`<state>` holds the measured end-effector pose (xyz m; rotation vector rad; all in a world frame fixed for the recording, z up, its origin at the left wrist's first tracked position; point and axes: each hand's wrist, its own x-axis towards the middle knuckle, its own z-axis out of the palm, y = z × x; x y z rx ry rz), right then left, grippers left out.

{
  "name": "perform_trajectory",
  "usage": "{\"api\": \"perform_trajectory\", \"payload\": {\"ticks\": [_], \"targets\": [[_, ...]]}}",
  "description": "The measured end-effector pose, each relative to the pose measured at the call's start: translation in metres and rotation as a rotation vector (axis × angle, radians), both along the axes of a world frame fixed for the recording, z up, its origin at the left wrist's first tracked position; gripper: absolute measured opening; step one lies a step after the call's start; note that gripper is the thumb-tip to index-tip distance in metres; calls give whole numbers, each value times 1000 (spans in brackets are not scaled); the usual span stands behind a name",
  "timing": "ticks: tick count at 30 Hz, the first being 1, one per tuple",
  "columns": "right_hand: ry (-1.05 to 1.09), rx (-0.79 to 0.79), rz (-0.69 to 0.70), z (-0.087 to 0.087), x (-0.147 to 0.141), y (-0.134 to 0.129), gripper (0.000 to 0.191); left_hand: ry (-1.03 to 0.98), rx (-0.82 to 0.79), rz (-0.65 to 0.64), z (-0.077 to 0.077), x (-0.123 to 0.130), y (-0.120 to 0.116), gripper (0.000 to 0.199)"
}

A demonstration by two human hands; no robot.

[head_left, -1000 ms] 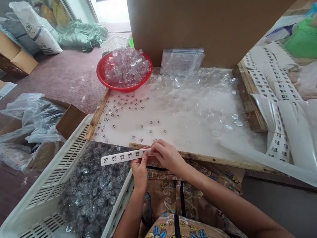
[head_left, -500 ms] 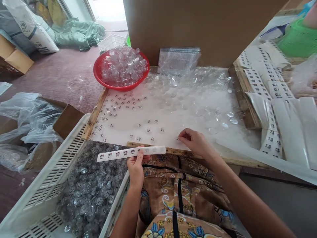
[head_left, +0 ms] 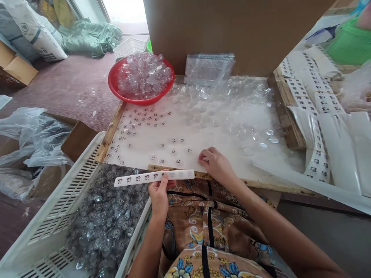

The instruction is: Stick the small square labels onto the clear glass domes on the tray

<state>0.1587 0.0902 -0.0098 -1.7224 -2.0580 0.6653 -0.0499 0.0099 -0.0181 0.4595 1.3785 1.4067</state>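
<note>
Between the thumb and fingers of my left hand (head_left: 160, 193) is a white strip of panda stickers (head_left: 138, 178), level above the table's front edge; its right part shows no dark prints. My right hand (head_left: 216, 164) is low over the white tabletop (head_left: 197, 127), thumb and fingertips pinched together. Whatever they hold, if anything, is too small to make out. Left of that hand, several panda-marked pieces (head_left: 173, 151) are spread on the surface. Clear round domes (head_left: 262, 146) lie scattered to the right and at the back.
A red bowl (head_left: 113, 87) heaped with clear domes stands at the back left corner. At lower left, a white crate (head_left: 62, 200) holds many marked domes. A tall cardboard sheet (head_left: 232, 34) rises behind. Bundled sticker strips (head_left: 317, 154) lie at right, beyond a wooden rail (head_left: 286, 116).
My right hand has moved a little to the left across the tabletop, fingers still pinched. The left hand and the sticker strip have hardly moved.
</note>
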Motion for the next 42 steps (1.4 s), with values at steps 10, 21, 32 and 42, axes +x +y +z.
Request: {"api": "perform_trajectory", "payload": {"ticks": [10,21,32,42], "targets": [[86,159,82,16,-53,25,13,78,5,-56,3,0,-6,51],[311,52,431,22,-72,-21,13,-36,29,-74,-6,1,-3,58],[685,48,-130,18,-8,-20,15,49,-13,-140,-3,12,-10,58],[392,-191,-328,-9,74,-20,35,-4,-25,-111,-5,8,-4,56]]}}
